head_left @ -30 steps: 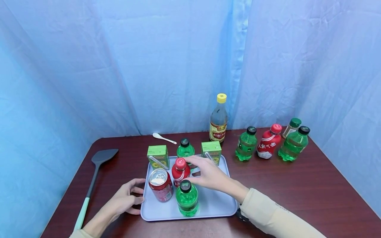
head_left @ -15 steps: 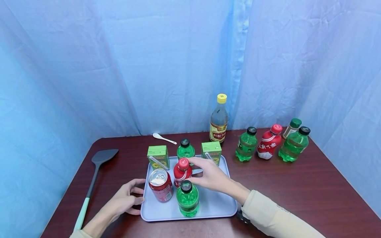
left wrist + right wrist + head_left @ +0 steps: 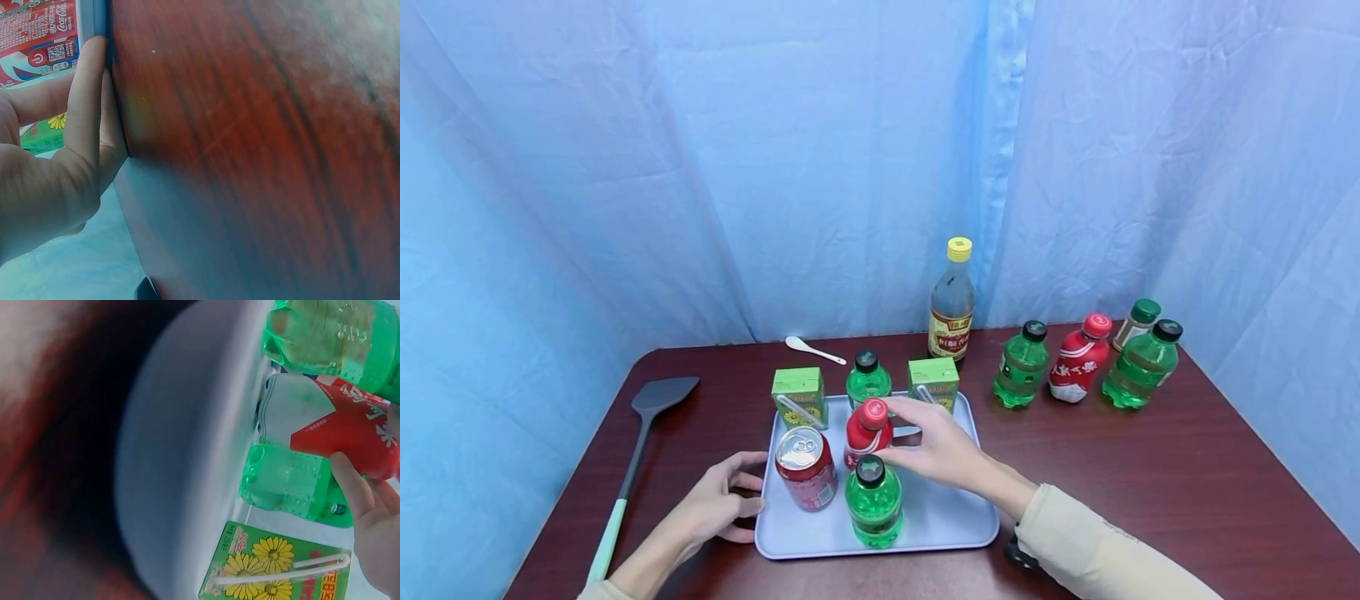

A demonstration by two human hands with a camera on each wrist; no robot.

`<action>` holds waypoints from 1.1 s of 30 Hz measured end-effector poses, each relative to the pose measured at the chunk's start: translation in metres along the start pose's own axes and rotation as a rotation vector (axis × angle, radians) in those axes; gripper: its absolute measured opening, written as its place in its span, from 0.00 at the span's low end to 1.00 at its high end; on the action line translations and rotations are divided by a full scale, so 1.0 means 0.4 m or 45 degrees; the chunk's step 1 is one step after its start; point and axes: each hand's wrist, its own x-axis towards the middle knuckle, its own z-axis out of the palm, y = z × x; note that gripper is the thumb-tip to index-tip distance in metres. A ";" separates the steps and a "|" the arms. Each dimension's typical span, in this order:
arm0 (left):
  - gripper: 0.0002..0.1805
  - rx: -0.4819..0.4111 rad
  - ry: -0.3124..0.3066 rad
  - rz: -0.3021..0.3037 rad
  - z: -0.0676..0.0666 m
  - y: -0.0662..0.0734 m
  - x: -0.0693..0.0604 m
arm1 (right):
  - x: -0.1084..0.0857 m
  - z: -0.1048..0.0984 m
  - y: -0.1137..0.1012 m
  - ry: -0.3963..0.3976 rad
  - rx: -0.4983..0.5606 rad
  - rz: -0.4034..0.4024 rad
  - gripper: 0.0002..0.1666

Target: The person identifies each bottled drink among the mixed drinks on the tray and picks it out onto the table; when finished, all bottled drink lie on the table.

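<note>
On a pale tray (image 3: 955,521), my right hand (image 3: 940,442) grips a red bottle (image 3: 869,432) with thumb and fingers; the right wrist view shows the hand (image 3: 369,512) against the red bottle (image 3: 350,428). A green bottle (image 3: 874,508) stands in front of it, another (image 3: 868,383) behind. To its left is a red can (image 3: 808,475). Two green cartons (image 3: 799,400) (image 3: 934,385) stand at the tray's back corners. My left hand (image 3: 715,504) rests its relaxed fingers against the tray's left edge, also visible in the left wrist view (image 3: 69,144).
Left of the tray lies a spatula (image 3: 638,450). Behind it are a white spoon (image 3: 814,350) and a yellow-capped bottle (image 3: 951,312). At the back right stand a green bottle (image 3: 1021,367), a red bottle (image 3: 1077,362), another green bottle (image 3: 1138,367) and a green-capped jar (image 3: 1137,323).
The red bottle in my right hand has moved a little to the right on the tray, and the right hand has shifted with it. My left hand has stayed at the tray's edge.
</note>
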 end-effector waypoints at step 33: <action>0.36 0.004 0.044 -0.030 0.003 -0.001 0.002 | -0.226 -0.348 0.002 0.271 -0.346 0.272 0.39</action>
